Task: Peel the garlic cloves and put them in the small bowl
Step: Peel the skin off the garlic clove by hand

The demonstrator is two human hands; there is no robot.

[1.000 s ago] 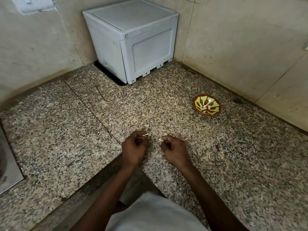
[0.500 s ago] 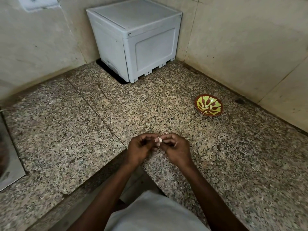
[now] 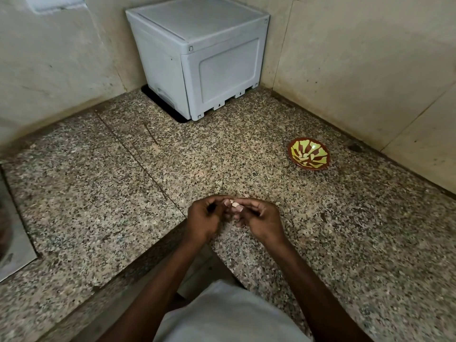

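Head view: both hands meet at lower centre of the frame, over the granite counter (image 3: 246,149) near its inner corner edge. Left hand (image 3: 204,218) and right hand (image 3: 261,218) have fingers curled, fingertips together, pinching a small pale garlic clove (image 3: 234,205) between them; the clove is mostly hidden by fingers, so I cannot tell how much skin is on it. Bowl (image 3: 309,154), red-brown with yellow-green pattern, sits at right of centre on the counter near the right wall, well apart from the hands; nothing can be made out inside it. Grey box (image 3: 197,58) stands at top centre in the wall corner. Metal edge of a sink (image 3: 14,243) at far left. White garment at bottom centre.
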